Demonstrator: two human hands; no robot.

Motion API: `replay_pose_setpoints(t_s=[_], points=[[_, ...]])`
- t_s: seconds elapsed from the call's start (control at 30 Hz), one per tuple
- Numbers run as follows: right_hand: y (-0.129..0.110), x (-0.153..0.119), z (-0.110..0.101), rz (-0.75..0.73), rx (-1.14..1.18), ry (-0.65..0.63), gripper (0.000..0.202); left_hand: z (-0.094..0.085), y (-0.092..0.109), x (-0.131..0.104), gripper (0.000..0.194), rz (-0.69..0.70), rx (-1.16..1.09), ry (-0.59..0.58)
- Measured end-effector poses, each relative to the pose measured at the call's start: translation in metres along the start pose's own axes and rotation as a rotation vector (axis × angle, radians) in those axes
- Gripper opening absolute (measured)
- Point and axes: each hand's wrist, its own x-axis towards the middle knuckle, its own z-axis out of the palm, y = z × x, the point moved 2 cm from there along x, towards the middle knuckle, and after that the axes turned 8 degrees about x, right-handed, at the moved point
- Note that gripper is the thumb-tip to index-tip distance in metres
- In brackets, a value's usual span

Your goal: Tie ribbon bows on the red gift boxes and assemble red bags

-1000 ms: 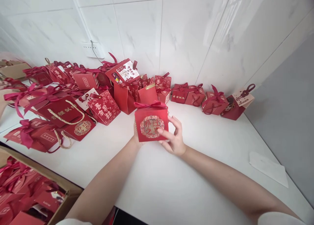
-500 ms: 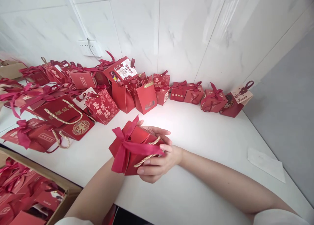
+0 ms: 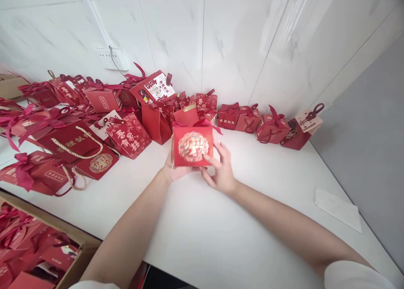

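Observation:
A red gift box (image 3: 193, 131) with a gold round emblem on its front and a ribbon on top is held up above the white table. My left hand (image 3: 179, 172) is closed around its lower left side, palm beneath, with its fingers partly hidden by the box. A twisted gold cord hangs along that left side. My right hand (image 3: 222, 169) is at the lower right corner, fingers spread, the tip of one finger touching the front near the emblem.
Several red gift boxes (image 3: 129, 135) crowd the left; a row of ribboned ones (image 3: 273, 127) lines the tiled wall. A carton (image 3: 90, 242) filled with more boxes is at lower left. A white paper (image 3: 337, 209) lies on the table (image 3: 259, 247) at right.
The gift box has moved away from me and turned, so its emblem side now faces me. My right hand has gone from wrapping its side to spread fingers at the lower right corner.

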Motion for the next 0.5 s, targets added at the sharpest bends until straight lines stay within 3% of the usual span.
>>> replay_pose_setpoints(t_s=[0.1, 0.17, 0.27, 0.5], points=[[0.012, 0.007, -0.006, 0.159, 0.022, 0.077, 0.077, 0.002, -0.001, 0.010, 0.072, -0.199, -0.138, -0.245], [0.017, 0.011, -0.008, 0.200, 0.042, 0.091, 0.082, 0.003, -0.004, 0.013, 0.078, -0.354, -0.201, -0.346], [0.024, 0.012, -0.010, 0.220, 0.068, 0.099, 0.083, 0.006, -0.011, 0.013, 0.088, -0.472, -0.239, -0.370], [0.036, 0.009, -0.009, 0.363, 0.176, 0.153, 0.073, 0.017, -0.019, 0.014, 0.085, -0.507, -0.311, -0.323]])
